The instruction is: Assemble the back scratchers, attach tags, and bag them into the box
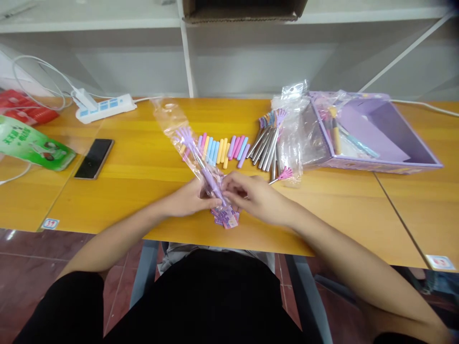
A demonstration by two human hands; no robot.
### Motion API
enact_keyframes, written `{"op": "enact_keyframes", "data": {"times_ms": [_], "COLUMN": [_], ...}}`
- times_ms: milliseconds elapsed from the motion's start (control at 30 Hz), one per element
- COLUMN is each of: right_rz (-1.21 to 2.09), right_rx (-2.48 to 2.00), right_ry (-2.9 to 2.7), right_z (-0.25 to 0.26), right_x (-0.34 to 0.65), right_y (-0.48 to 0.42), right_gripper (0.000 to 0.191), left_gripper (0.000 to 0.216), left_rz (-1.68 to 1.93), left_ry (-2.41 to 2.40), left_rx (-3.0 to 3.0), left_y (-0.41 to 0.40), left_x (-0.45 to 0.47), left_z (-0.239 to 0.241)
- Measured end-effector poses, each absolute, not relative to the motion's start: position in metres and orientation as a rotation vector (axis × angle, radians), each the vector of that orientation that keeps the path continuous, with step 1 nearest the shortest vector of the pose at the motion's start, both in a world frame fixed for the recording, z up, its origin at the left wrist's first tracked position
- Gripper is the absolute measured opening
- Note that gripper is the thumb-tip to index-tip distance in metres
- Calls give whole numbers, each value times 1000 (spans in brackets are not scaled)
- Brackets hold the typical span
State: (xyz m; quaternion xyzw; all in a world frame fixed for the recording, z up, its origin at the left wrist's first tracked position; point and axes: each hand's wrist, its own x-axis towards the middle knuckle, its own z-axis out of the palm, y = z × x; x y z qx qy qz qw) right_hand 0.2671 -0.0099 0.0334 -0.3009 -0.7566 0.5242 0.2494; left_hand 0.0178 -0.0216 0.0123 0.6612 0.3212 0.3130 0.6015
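My left hand (189, 198) and my right hand (251, 193) meet near the front edge of the wooden table (143, 162). Both pinch the lower end of a clear plastic sleeve (172, 119) that holds a purple hand-shaped scratcher (201, 162), which points away to the upper left. A small stack of purple and pink cards (226, 217) lies just below my fingers. Behind them lies a row of pastel handle grips (222, 149), and to its right a bundle of metal scratcher rods (266, 143).
A purple box (380, 136) with packed items and loose plastic bags (297, 129) stands at the right. At the left lie a black phone (93, 158), a white power strip (105, 107), a green packet (30, 143) and a red packet (21, 107). A cardboard box (244, 9) sits on the shelf.
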Motion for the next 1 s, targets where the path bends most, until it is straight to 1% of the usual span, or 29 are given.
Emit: {"op": "enact_keyframes", "data": {"times_ms": [67,100,133,200,267,333,400,500,633,700,800,900,1000], "right_rz": [1410,1427,1457,1561,1646,1622,1598,1574,1300,1061,629,350,222], "right_rx": [-837,-853,-867,-897,-912,-951,-993,-1025,-1130,-1195,-1302,-1459,-1572], "right_ry": [-2162,-2197,-2239,-2323,-2394,-2464,-2540,-2640,-2603,-2520,-2417,-2377,-2373], "right_z": [46,49,50,44,29,12,0,1,22,26,19,6,-4], "right_x": [269,270,272,274,274,271,269,273,289,294,296,292,285], "right_y": [-30,-44,-58,-88,-116,-138,-152,-157,-137,-117,-78,-40,-11], "right_gripper": [8,8,8,6,6,6,5,10,21,24,26,33,44], "left_gripper": [48,57,62,45,29,18,16,25,40,46,49,45,33], "left_rz": [600,548,571,807,1046,1132,1074,965,925,910,873,896,976], "left_ry": [764,769,777,827,871,942,1052,1214,1302,1327,1360,1360,1323], "left_rx": [1660,1700,1713,1628,1504,1414,1392,1428,1485,1500,1504,1482,1427], "left_y": [-33,-40,-47,-60,-71,-79,-83,-86,-86,-85,-84,-81,-79], "left_x": [4,-3,-10,-20,-24,-21,-14,-2,4,5,8,14,21], "left_z": [29,37,42,45,38,26,14,3,-3,-5,-4,-2,-5]}}
